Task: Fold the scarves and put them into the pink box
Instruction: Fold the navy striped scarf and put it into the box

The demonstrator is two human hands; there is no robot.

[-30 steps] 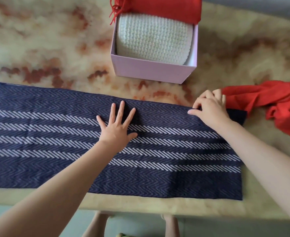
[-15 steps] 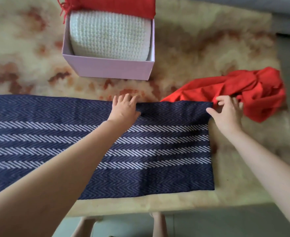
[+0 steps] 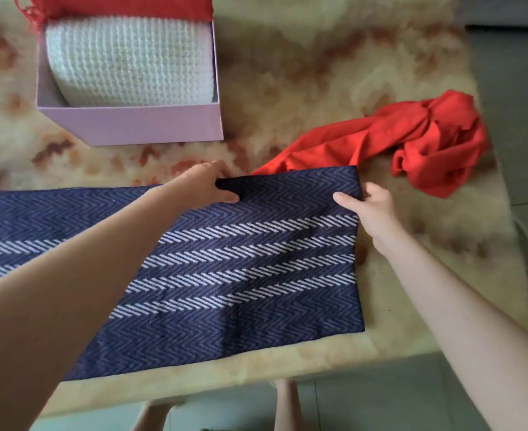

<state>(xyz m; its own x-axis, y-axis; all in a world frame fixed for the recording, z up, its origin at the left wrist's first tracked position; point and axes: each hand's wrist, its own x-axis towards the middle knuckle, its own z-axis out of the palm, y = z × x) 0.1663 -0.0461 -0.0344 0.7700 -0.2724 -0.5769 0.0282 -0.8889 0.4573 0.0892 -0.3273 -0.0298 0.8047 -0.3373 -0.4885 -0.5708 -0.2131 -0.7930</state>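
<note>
A marbled cream table (image 3: 318,88) with rusty patches fills most of the frame. Across its lower half lies the navy scarf (image 3: 241,259), spread flat, with white zigzag stripes; its left end runs out of the frame and its right end is squared off near the centre right. The pink box (image 3: 132,122) stands in the upper left, apart from the navy scarf. It already holds a folded white knitted scarf (image 3: 129,57), and a red fringed scarf (image 3: 116,6) behind that at the top edge. A loose red scarf (image 3: 427,150) lies crumpled in the upper right, one end tucked under the navy scarf's far corner.

The hands are apart, both on the far edge. The left hand (image 3: 206,188) grips the edge at mid-frame, thumb on top. The right hand (image 3: 368,206) pinches the right end just below the far corner.

The cloth looks soft, light and limp, so it should sag between grips. Holding corners and edges, as here, should keep a fold straight. It does not look slippery or fragile.

No brand, label or writing can be read.
</note>
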